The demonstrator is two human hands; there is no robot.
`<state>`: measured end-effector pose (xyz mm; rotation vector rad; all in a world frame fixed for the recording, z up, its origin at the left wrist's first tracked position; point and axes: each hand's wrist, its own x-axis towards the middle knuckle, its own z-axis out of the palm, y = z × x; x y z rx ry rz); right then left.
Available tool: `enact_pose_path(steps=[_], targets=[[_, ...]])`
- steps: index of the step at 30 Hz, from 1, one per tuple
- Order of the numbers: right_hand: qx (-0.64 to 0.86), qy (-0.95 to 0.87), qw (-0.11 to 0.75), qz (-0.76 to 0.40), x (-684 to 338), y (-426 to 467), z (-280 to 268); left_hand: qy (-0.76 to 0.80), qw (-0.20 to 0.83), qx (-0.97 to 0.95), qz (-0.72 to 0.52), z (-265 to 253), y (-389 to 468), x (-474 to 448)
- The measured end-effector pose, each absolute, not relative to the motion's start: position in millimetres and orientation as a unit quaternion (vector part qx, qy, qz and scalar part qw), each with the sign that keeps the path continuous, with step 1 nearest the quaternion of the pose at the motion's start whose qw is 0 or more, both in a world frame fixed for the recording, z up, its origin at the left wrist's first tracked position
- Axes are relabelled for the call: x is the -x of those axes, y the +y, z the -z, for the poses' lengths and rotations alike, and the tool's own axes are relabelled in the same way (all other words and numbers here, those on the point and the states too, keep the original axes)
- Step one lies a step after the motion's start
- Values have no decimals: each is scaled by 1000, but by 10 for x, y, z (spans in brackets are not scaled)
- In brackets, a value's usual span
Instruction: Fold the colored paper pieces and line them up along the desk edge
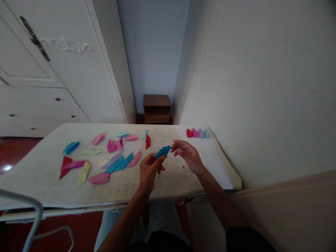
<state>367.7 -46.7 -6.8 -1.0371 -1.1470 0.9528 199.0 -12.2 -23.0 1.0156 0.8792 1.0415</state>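
Observation:
A blue folded paper piece is pinched between the thumb and fingers of my left hand, above the table. Its pointed end faces right. My right hand hovers at that tip with fingers curved and apart; whether the fingertips touch the paper I cannot tell. On the left lie loose origami pieces: two blue strips, a pink strip, a yellow strip, a magenta strip over a red one, and a blue bundle.
Along the back right of the white table stands a short row of small folded pieces. A wall borders the right side. Behind are a white cabinet and a brown nightstand. A white metal frame is at lower left.

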Motion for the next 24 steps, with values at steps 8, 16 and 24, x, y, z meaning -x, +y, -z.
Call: enact_pose_path(steps=[8,16,24], targets=[[517,-486,558,-431,-3812,-391,242,385,699,-471,-376,367,-71,-2270],[531,-478,551,-432,-3873,-271,394,416,605,-554,-392,459,57,-2280],[521,-479,542,-453,-3834,-295,491,424,637,-500,-406,464,71,-2271]])
